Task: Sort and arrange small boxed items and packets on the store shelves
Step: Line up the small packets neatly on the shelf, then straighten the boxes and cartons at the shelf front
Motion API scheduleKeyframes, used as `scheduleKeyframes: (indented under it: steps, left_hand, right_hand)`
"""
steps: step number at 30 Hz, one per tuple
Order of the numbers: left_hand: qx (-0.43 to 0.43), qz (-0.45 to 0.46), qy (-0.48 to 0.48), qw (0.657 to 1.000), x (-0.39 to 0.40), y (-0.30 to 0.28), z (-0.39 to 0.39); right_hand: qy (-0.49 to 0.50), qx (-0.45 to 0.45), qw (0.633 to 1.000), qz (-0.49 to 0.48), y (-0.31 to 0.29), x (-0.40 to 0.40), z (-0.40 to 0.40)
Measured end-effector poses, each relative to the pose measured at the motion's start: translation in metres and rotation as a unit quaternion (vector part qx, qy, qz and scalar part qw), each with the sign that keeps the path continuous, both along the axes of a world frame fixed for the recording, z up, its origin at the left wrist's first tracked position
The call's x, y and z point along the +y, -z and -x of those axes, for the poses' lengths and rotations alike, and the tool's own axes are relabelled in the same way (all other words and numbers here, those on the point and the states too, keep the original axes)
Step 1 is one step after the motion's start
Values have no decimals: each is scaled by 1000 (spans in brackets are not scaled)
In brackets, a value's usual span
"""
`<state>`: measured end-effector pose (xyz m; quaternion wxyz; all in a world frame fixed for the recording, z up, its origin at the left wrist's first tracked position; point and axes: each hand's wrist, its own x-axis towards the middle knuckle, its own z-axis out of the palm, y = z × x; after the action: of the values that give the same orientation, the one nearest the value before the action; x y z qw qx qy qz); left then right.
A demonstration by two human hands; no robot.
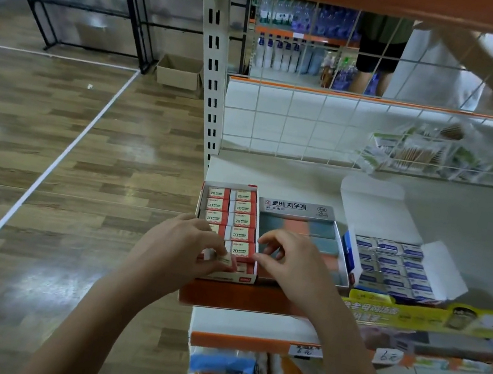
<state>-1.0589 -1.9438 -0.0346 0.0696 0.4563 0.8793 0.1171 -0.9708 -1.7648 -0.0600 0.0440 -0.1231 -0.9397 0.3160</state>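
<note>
Three display cartons on shelf (pixel 273 175), front edge, side by side: blue-label eraser carton (pixel 396 266), flaps open, full; grey carton of coloured blocks (pixel 297 225), partly filled; red 2B eraser carton (pixel 230 217), near full. Left hand (pixel 186 242) fingers pinch loose 2B eraser (pixel 224 259) at carton's front row, not yet seated. Right hand (pixel 288 257) fingers loosely curled, holding nothing, touching carton edge. Judged: mostly arranged.
</note>
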Motion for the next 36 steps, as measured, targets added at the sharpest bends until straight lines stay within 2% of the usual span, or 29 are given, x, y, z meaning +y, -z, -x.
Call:
scheduleKeyframes:
  steps: [7,16,22,29,36]
  left_hand:
    - [-30,-25,20,999,18,12,-6]
    - [-49,66,87,993,9,8,9]
    - [-36,91,125,987,32,-7,14]
    - [74,5,145,987,138,-34,-5]
    - [120,-14,239,963,277,-39,-91]
  right_hand:
    - [5,-2,1000,19,0,0,2]
    - [-4,-13,1000,19,0,0,5]
    - [-27,-21,999,-5,-12,4,1]
    - [61,-16,984,-168,-45,86,-34]
    - [155,-86,953,-247,-48,208,-126]
